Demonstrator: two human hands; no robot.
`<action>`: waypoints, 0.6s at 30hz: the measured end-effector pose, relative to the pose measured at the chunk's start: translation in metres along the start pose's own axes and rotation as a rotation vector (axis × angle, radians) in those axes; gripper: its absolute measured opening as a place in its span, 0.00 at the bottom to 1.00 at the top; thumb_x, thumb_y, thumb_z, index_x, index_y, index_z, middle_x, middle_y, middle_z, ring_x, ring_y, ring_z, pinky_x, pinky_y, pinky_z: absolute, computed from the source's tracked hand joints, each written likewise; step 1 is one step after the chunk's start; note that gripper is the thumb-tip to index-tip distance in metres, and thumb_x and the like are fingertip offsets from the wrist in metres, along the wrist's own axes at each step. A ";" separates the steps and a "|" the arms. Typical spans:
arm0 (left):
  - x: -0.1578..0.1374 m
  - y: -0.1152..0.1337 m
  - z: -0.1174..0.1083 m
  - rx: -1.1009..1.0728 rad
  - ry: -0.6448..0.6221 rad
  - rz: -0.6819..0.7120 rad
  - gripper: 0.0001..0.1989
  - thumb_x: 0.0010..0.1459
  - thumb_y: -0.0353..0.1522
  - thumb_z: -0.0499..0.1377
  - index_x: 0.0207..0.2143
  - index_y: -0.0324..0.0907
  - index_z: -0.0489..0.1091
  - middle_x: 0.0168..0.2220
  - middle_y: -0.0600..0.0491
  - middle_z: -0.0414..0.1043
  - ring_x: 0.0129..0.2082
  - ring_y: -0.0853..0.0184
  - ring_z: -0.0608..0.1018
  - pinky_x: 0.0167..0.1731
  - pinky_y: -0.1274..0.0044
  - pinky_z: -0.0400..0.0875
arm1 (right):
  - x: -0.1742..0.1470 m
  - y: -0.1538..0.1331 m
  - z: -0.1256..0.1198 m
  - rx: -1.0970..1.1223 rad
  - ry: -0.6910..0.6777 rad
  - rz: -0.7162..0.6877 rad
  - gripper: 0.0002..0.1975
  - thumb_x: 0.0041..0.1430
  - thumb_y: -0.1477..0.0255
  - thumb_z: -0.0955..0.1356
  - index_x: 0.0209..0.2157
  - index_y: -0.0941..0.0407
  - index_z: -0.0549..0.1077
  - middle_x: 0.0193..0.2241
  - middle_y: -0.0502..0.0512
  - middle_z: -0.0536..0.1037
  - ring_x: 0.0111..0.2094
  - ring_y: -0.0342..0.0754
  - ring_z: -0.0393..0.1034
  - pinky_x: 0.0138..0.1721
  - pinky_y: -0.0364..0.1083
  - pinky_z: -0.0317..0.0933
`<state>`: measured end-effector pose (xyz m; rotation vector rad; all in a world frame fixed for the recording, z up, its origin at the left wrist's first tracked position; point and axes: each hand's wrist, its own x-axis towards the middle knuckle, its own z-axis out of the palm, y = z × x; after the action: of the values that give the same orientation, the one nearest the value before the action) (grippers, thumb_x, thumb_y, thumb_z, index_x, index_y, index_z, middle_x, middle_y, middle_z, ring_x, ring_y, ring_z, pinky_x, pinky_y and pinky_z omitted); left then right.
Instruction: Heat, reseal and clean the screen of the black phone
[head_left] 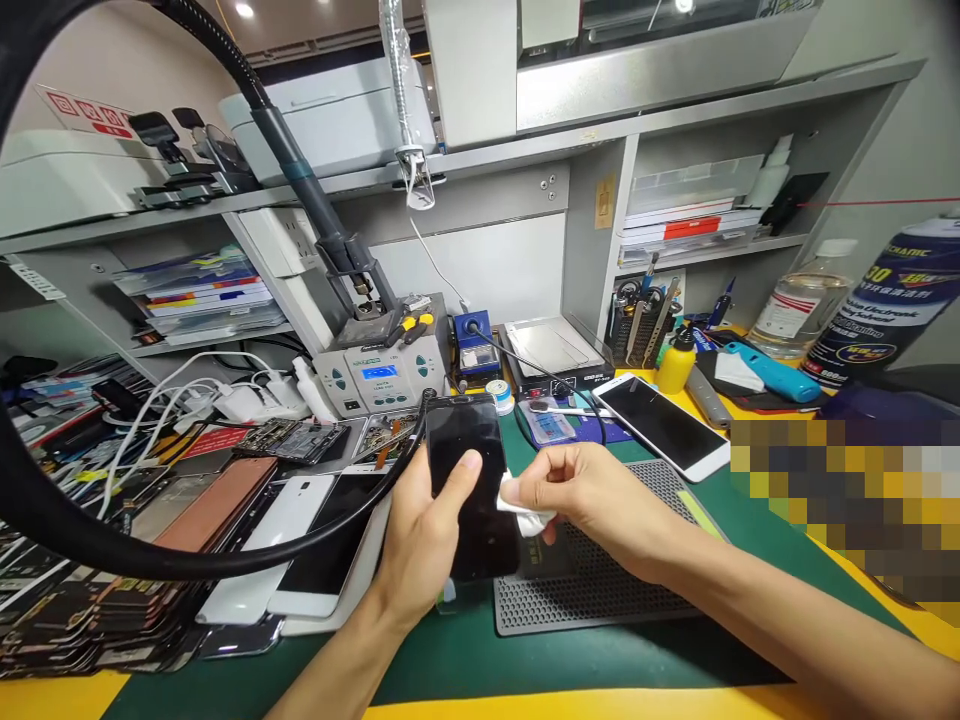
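A black smartphone (480,520) is held upright above the green mat, its dark screen facing me. My left hand (424,530) grips it along the left edge, the thumb lying across the glass. Pinched between the thumb and fingers of my right hand (577,485) is a crumpled white tissue (531,518), which meets the phone's right edge. Behind and below the hands lies a grey perforated pad (622,580). A dark flat piece with faint lettering (547,555) shows beside the phone's lower right; I cannot make out what it is.
A thick black hose (247,560) loops across the left side. Phones and white panels (300,530) lie stacked at left. A rework station (382,370) stands behind, a white tablet (667,425) at right, near a yellow bottle (677,362) and a large spray can (885,300).
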<state>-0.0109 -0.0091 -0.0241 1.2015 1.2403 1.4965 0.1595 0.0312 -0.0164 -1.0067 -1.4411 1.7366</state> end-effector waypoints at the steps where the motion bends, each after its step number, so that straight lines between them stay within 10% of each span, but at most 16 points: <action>1: -0.002 0.000 0.001 0.017 -0.027 0.019 0.23 0.64 0.39 0.62 0.60 0.48 0.68 0.55 0.53 0.76 0.58 0.59 0.73 0.57 0.71 0.66 | 0.001 -0.002 -0.002 0.015 0.017 -0.025 0.16 0.45 0.63 0.79 0.20 0.58 0.74 0.20 0.49 0.74 0.23 0.42 0.64 0.24 0.42 0.63; 18: -0.009 0.004 0.006 0.128 -0.192 0.080 0.22 0.67 0.39 0.58 0.62 0.47 0.66 0.57 0.54 0.75 0.59 0.61 0.73 0.57 0.75 0.67 | 0.007 -0.010 -0.022 0.114 0.032 -0.129 0.14 0.49 0.65 0.78 0.25 0.59 0.75 0.23 0.48 0.73 0.25 0.41 0.64 0.26 0.41 0.63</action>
<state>-0.0028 -0.0175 -0.0218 1.4585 1.1850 1.3389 0.1752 0.0498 -0.0101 -0.8594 -1.3411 1.6814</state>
